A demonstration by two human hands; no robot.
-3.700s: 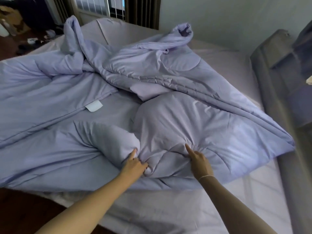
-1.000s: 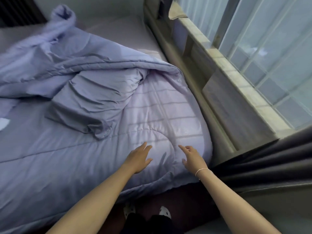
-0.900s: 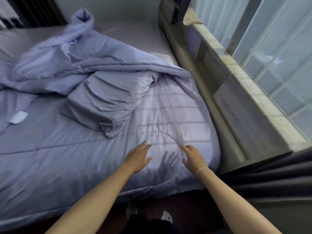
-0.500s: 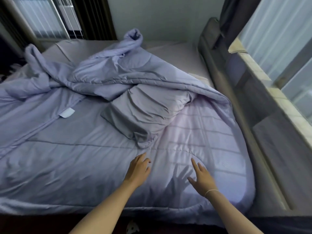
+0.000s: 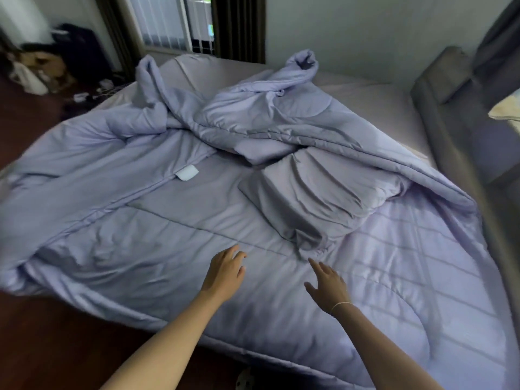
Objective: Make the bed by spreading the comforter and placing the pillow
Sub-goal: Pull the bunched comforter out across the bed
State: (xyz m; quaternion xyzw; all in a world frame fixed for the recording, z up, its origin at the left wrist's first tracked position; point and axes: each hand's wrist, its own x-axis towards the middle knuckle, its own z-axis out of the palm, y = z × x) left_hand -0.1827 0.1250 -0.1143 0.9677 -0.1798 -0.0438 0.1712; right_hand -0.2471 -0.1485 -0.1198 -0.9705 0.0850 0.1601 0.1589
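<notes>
A lavender comforter [image 5: 146,266] covers the near half of the bed, flat in front of me and bunched in twisted folds [image 5: 253,114] toward the far side. A grey-lavender pillow [image 5: 318,192] lies on it right of centre, its near corner just beyond my right hand. A white label [image 5: 186,173] shows on the comforter. My left hand [image 5: 225,274] hovers palm down over the flat part, fingers apart and empty. My right hand [image 5: 327,285] is beside it, fingers spread, holding nothing.
Bare pale mattress sheet [image 5: 374,108] shows at the far right. A grey padded headboard [image 5: 439,114] runs along the right side. Dark wooden floor [image 5: 56,347] lies at the near left, clutter [image 5: 42,68] in the far left corner, and a window with dark curtains [image 5: 197,26] behind.
My view has swung left from the bed's right corner to take in the whole bed. Both hands have let go of the comforter, lifted off it and shifted left, staying empty.
</notes>
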